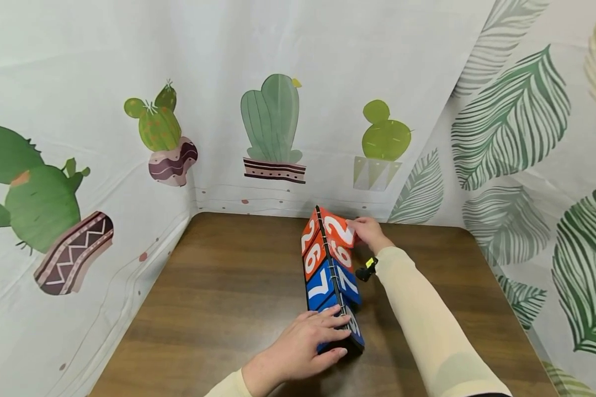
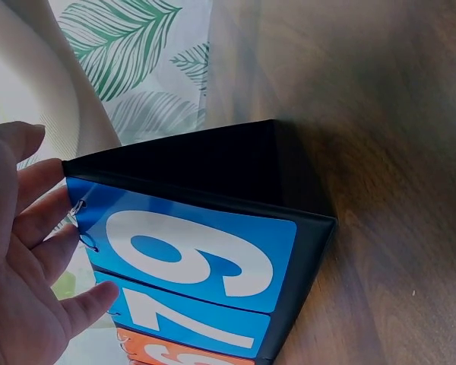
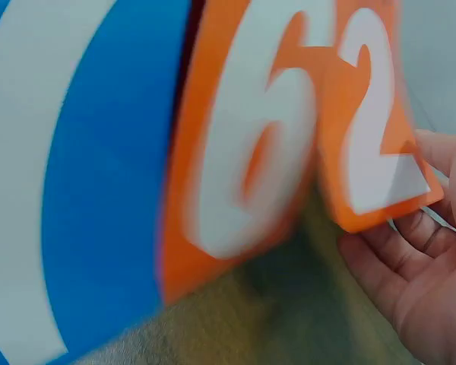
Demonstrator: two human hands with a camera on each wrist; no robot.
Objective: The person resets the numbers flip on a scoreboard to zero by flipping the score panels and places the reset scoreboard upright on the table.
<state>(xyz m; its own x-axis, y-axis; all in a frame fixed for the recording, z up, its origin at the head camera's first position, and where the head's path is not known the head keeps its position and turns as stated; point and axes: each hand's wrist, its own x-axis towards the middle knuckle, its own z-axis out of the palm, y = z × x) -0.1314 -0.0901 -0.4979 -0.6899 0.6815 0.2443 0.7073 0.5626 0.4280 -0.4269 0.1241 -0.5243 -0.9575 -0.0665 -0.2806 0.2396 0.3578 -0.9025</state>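
A tent-shaped flip scoreboard (image 1: 323,275) stands on the table, with orange and blue number cards on rings along its ridge. My left hand (image 1: 308,342) rests across the ridge at the near end, beside the blue 6 card (image 2: 190,251), its fingers laid over the top edge. At the far end my right hand (image 1: 370,231) pinches the lower edge of the orange 2 card (image 3: 372,114) between thumb and fingers. That card is lifted outward from the board's right face. Next to it is the orange 6 card (image 3: 251,152).
The brown wooden table (image 1: 228,286) extends around the scoreboard. Behind and beside it hangs a white cloth (image 1: 328,44) printed with cacti and leaves. A small black device with a yellow label (image 1: 366,270) sits at the right wrist.
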